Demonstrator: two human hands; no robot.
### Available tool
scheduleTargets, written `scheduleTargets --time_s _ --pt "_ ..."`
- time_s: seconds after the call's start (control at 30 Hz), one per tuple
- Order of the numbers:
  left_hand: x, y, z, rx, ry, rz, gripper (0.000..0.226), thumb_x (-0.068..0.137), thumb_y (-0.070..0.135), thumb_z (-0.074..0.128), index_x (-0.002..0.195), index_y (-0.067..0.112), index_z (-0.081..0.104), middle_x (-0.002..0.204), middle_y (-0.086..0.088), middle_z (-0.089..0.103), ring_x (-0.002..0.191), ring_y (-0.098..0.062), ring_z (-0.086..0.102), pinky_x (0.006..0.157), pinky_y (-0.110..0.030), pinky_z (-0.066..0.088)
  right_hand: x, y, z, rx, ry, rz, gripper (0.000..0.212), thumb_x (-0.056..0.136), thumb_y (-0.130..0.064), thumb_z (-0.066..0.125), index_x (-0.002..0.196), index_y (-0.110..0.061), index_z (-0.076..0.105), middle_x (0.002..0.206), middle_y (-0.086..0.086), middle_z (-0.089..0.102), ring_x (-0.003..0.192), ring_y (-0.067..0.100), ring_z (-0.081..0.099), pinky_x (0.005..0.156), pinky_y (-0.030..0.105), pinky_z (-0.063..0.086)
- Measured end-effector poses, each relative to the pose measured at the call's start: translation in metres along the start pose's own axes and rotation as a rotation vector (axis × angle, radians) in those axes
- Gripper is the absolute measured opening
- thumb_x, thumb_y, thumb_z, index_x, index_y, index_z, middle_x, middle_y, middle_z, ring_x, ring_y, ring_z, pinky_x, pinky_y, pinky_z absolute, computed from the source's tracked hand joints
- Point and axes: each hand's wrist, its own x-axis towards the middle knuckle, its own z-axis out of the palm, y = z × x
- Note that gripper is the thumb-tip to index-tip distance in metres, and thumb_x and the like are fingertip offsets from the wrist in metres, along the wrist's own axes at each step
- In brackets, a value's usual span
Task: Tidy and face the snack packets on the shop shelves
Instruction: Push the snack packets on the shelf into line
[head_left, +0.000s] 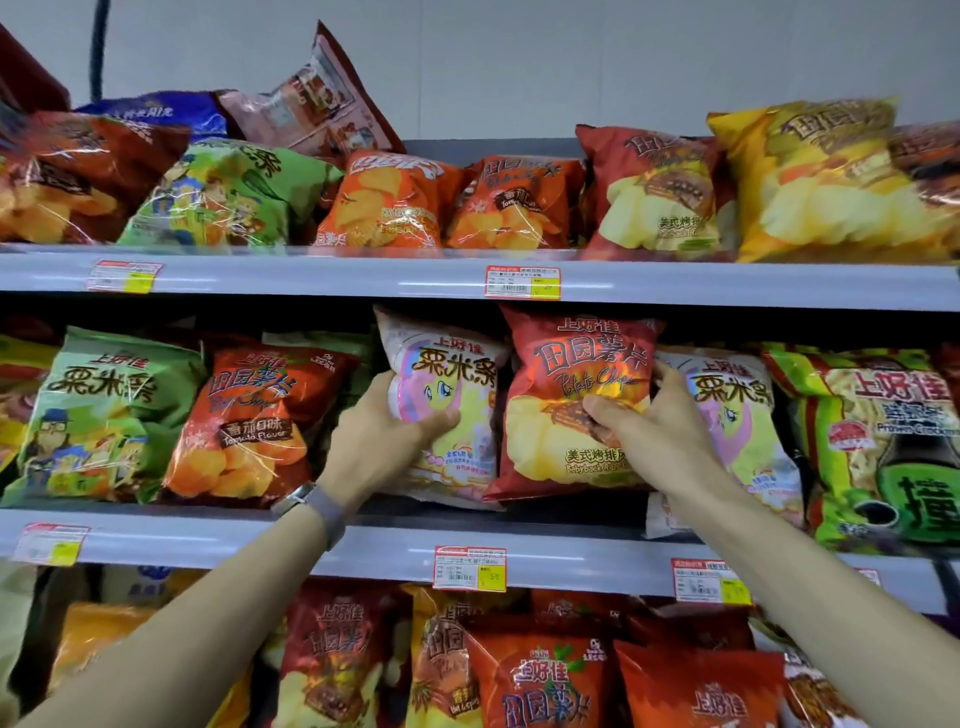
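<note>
Fingers (441, 422) of the left hand (384, 436) curled round a pink packet (452, 374), while the right hand (660, 426) pinched a red packet (576, 364) reading "Potato Chips". Both packets stood side by side on the middle shelf (363, 545), beside an orange "Tomato Flavor" packet (249, 415).

**Non-stock items noted at my station**

Plain grey wall (519, 62) behind and above. At top left a dark upright line (98, 49) runs up it, possibly a pipe or cable; too blurred for me to say. Red-and-white price labels (522, 282) with yellow patches: two in the upper row, three in the lower, print illegible. A grey-strapped watch (317, 506) sits on my left wrist.
</note>
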Motion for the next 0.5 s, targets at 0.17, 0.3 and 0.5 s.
scheduleTargets --time_s 0.17,0.3,0.5 --pt "-0.009 0.026 -0.041 0.098 -0.015 0.021 0.052 0.075 0.070 0.079 0.108 0.031 0.067 0.098 0.012 0.078 0.088 -0.015 0.075 0.090 -0.042 0.061 -0.004 0.000 -0.004 -0.030 -0.013 -0.012 0.069 0.088 -0.033 0.081 0.143 -0.026 0.040 0.115 -0.007 0.068 0.107 0.018 0.067 0.093 0.040 0.055" --pt "-0.019 0.026 -0.072 0.104 -0.011 0.050 0.031 0.082 0.061 0.079 0.093 0.032 0.073 0.087 0.012 0.080 0.083 -0.015 0.077 0.084 -0.040 0.061 -0.011 0.005 0.019 -0.014 -0.006 -0.015 0.077 0.089 -0.033 0.080 0.151 -0.023 0.036 0.121 -0.005 0.065 0.108 0.018 0.065 0.085 0.033 0.054" --pt "-0.041 -0.002 -0.116 0.195 0.073 -0.006 0.045 0.078 0.069 0.078 0.105 0.033 0.071 0.088 0.017 0.079 0.076 -0.006 0.075 0.076 -0.032 0.059 -0.020 0.000 0.070 -0.007 -0.010 -0.012 0.076 0.089 -0.032 0.079 0.150 -0.020 0.035 0.109 -0.014 0.060 0.108 0.017 0.061 0.091 0.032 0.046"
